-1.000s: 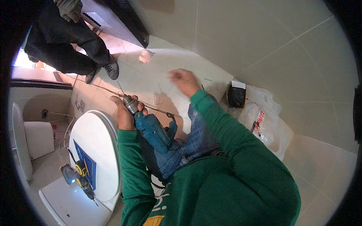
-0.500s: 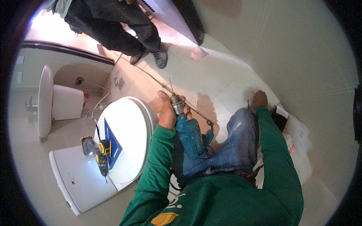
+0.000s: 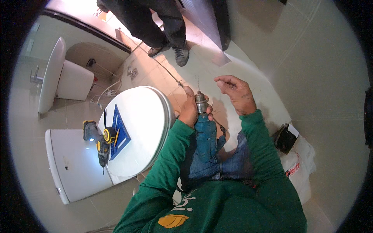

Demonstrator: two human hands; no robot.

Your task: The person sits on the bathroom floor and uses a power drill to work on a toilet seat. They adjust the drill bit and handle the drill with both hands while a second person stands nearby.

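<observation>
My left hand [image 3: 190, 108] is wrapped around the metal chuck [image 3: 201, 104] of a blue-green corded power drill [image 3: 206, 136]. The drill points away from me over my lap, and a thin drill bit [image 3: 198, 83] stands out of the chuck. Just right of the bit, my right hand [image 3: 237, 93] is raised with thumb and forefinger pinched together. Whatever those fingertips may hold is too small to make out.
A white toilet [image 3: 136, 128] at left bears a blue set square [image 3: 119, 136], a yellow tape measure [image 3: 110, 134], a pencil and a cordless drill [image 3: 101, 149]. A cable [image 3: 165, 70] crosses the floor toward a standing person [image 3: 167, 23]. A dark box [image 3: 286, 138] and plastic bag lie right.
My right hand has risen from the floor at right and come in beside the drill bit. My left hand still grips the chuck. The view has shifted, and the drill now points more straight ahead.
</observation>
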